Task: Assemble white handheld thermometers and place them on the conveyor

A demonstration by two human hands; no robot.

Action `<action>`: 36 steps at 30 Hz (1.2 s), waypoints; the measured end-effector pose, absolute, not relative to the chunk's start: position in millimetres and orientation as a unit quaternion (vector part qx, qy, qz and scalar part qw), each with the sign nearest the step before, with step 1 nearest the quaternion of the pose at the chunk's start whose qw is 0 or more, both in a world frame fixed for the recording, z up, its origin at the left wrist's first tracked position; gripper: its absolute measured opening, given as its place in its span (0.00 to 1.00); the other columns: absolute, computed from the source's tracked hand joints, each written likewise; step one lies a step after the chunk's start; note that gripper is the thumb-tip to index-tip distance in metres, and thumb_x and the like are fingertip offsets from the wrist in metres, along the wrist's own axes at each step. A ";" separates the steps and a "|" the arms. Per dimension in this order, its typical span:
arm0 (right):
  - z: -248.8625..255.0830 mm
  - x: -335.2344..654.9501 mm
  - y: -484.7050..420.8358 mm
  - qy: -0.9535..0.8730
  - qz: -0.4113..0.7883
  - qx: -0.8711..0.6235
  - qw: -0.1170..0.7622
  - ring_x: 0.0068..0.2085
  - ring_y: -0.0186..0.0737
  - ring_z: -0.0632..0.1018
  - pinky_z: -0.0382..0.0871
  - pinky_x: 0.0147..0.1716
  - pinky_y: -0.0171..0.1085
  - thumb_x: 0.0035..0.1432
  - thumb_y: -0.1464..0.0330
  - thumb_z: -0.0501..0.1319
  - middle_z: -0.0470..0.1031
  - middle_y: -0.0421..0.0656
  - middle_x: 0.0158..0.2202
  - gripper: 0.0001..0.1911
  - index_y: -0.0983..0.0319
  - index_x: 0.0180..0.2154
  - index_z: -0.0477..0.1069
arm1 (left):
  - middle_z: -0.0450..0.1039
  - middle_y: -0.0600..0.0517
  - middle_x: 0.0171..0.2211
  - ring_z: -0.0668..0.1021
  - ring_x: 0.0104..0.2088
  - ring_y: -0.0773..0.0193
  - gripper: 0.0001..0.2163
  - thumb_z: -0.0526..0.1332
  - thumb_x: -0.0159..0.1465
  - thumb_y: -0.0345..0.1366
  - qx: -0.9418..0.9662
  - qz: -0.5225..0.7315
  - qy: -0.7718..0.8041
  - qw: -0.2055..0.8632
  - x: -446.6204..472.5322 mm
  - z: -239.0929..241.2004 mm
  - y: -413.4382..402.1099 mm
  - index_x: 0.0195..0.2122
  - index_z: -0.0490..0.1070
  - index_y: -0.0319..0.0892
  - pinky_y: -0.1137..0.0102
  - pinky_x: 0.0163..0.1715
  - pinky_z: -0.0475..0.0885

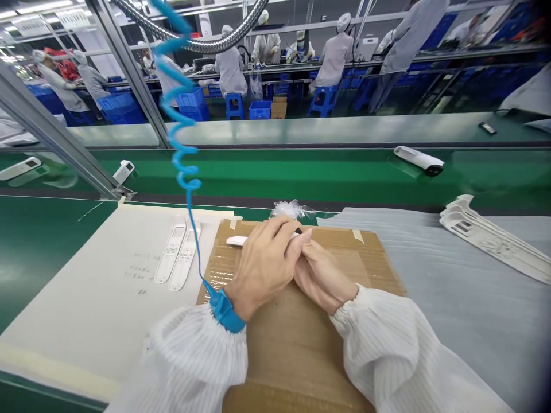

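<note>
Two white plastic strips [176,255] lie side by side on a paper sheet [86,292]. The left hand [262,267] (blue wrist strap [224,311]) closes its fingers around a slim white device [236,241] above brown cardboard [293,350]; the right hand [321,276] touches it, its grip hidden.

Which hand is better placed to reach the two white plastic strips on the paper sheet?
Probably the left hand: it is closer to the two white plastic strips, on their side. The right hand lies farther, beyond the left.
</note>
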State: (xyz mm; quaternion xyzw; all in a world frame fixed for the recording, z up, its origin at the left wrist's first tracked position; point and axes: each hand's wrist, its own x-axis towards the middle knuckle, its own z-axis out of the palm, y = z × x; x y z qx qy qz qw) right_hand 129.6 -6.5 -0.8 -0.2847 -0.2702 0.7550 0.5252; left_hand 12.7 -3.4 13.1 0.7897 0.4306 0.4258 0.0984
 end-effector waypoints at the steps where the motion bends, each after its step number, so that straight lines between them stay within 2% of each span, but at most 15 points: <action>1: -1.5 128.5 -6.8 -0.267 0.755 -0.285 0.527 0.58 0.44 0.75 0.67 0.63 0.46 0.59 0.62 0.68 0.81 0.42 0.45 0.09 0.57 0.41 0.76 | 0.76 0.47 0.51 0.77 0.53 0.59 0.11 0.54 0.73 0.40 0.786 0.430 0.431 0.104 12.8 12.7 -3.2 0.50 0.71 0.43 0.61 0.55 0.73; 5: 1.1 130.8 -4.1 -0.256 0.750 -0.291 0.536 0.58 0.43 0.76 0.67 0.63 0.45 0.63 0.65 0.64 0.82 0.44 0.45 0.07 0.59 0.42 0.76 | 0.76 0.46 0.54 0.77 0.54 0.56 0.15 0.58 0.71 0.43 0.786 0.427 0.435 0.103 10.0 12.5 -1.5 0.54 0.69 0.41 0.58 0.56 0.73; 9: 2.0 135.0 -3.2 -0.243 0.743 -0.299 0.547 0.55 0.43 0.78 0.71 0.59 0.45 0.63 0.64 0.63 0.82 0.44 0.43 0.07 0.59 0.41 0.77 | 0.76 0.42 0.52 0.77 0.53 0.55 0.15 0.53 0.73 0.42 0.811 0.398 0.424 0.059 12.6 12.9 -2.2 0.53 0.69 0.37 0.58 0.54 0.74; 12: 2.2 135.2 -4.0 -0.244 0.743 -0.299 0.547 0.52 0.42 0.79 0.73 0.57 0.44 0.62 0.64 0.65 0.82 0.42 0.42 0.07 0.58 0.41 0.77 | 0.76 0.43 0.52 0.77 0.53 0.55 0.14 0.52 0.74 0.42 0.816 0.383 0.429 0.056 15.5 13.3 -3.2 0.52 0.69 0.38 0.59 0.54 0.74; 16: 4.8 134.4 -2.1 -0.255 0.750 -0.299 0.532 0.52 0.42 0.79 0.72 0.58 0.44 0.63 0.61 0.64 0.81 0.44 0.44 0.09 0.59 0.40 0.77 | 0.75 0.45 0.54 0.76 0.55 0.56 0.15 0.54 0.73 0.44 0.809 0.378 0.439 0.100 10.0 15.6 -1.7 0.53 0.69 0.41 0.60 0.56 0.72; 20: 8.4 138.5 5.0 -0.226 0.757 -0.318 0.525 0.52 0.41 0.79 0.73 0.57 0.41 0.69 0.58 0.56 0.80 0.45 0.44 0.16 0.61 0.41 0.77 | 0.75 0.52 0.55 0.77 0.55 0.55 0.18 0.62 0.68 0.45 0.802 0.311 0.471 0.194 -12.3 19.3 6.0 0.58 0.68 0.50 0.60 0.54 0.72; 22: 9.8 142.1 9.1 -0.195 0.743 -0.337 0.544 0.51 0.39 0.80 0.74 0.56 0.39 0.72 0.59 0.50 0.80 0.46 0.43 0.20 0.62 0.39 0.76 | 0.78 0.52 0.50 0.79 0.49 0.55 0.15 0.63 0.67 0.43 0.782 0.280 0.497 0.251 -27.5 22.4 12.1 0.54 0.72 0.50 0.61 0.49 0.74; 24: 10.8 145.6 12.4 -0.184 0.727 -0.359 0.556 0.51 0.39 0.80 0.74 0.56 0.38 0.73 0.59 0.46 0.80 0.49 0.46 0.23 0.62 0.40 0.75 | 0.81 0.49 0.40 0.80 0.36 0.60 0.12 0.62 0.67 0.44 0.728 0.286 0.522 0.341 -41.8 27.8 20.2 0.48 0.75 0.45 0.65 0.37 0.75; 26: 11.2 148.9 14.7 -0.192 0.709 -0.387 0.558 0.51 0.40 0.81 0.75 0.56 0.40 0.73 0.59 0.47 0.78 0.51 0.52 0.21 0.63 0.43 0.74 | 0.79 0.48 0.32 0.75 0.24 0.67 0.13 0.60 0.68 0.44 0.649 0.325 0.545 0.420 -52.9 35.7 32.4 0.46 0.73 0.40 0.71 0.25 0.69; 28: 10.7 152.4 16.7 -0.199 0.688 -0.412 0.563 0.50 0.42 0.81 0.75 0.56 0.42 0.71 0.59 0.51 0.77 0.52 0.54 0.18 0.63 0.44 0.74 | 0.78 0.47 0.31 0.70 0.20 0.71 0.12 0.58 0.69 0.41 0.589 0.366 0.580 0.427 -60.3 43.6 50.8 0.47 0.71 0.38 0.73 0.21 0.65; 30: 9.5 155.9 18.7 -0.197 0.671 -0.424 0.576 0.50 0.42 0.81 0.75 0.56 0.42 0.71 0.58 0.52 0.77 0.52 0.55 0.16 0.62 0.44 0.74 | 0.79 0.44 0.36 0.73 0.23 0.70 0.11 0.56 0.70 0.36 0.570 0.378 0.627 0.373 -65.3 48.4 75.6 0.50 0.68 0.37 0.73 0.23 0.66; 32: 8.1 158.7 20.6 -0.194 0.668 -0.422 0.581 0.51 0.41 0.81 0.75 0.56 0.42 0.71 0.58 0.52 0.76 0.52 0.56 0.17 0.60 0.44 0.74 | 0.79 0.41 0.43 0.78 0.29 0.67 0.14 0.55 0.70 0.33 0.566 0.358 0.671 0.318 -69.9 49.0 103.1 0.56 0.64 0.38 0.72 0.27 0.70; 34: 6.7 160.5 22.0 -0.199 0.671 -0.418 0.580 0.51 0.41 0.81 0.76 0.55 0.41 0.71 0.57 0.52 0.74 0.51 0.58 0.17 0.60 0.44 0.74 | 0.77 0.38 0.48 0.81 0.37 0.62 0.18 0.57 0.69 0.32 0.567 0.338 0.697 0.280 -75.7 47.5 126.6 0.59 0.62 0.37 0.69 0.36 0.73; 36: 5.3 161.2 22.8 -0.208 0.673 -0.417 0.575 0.51 0.41 0.81 0.77 0.54 0.40 0.71 0.56 0.51 0.73 0.50 0.60 0.17 0.59 0.44 0.74 | 0.75 0.37 0.52 0.80 0.45 0.58 0.19 0.62 0.65 0.31 0.579 0.311 0.714 0.243 -83.6 47.5 139.8 0.58 0.64 0.36 0.66 0.46 0.72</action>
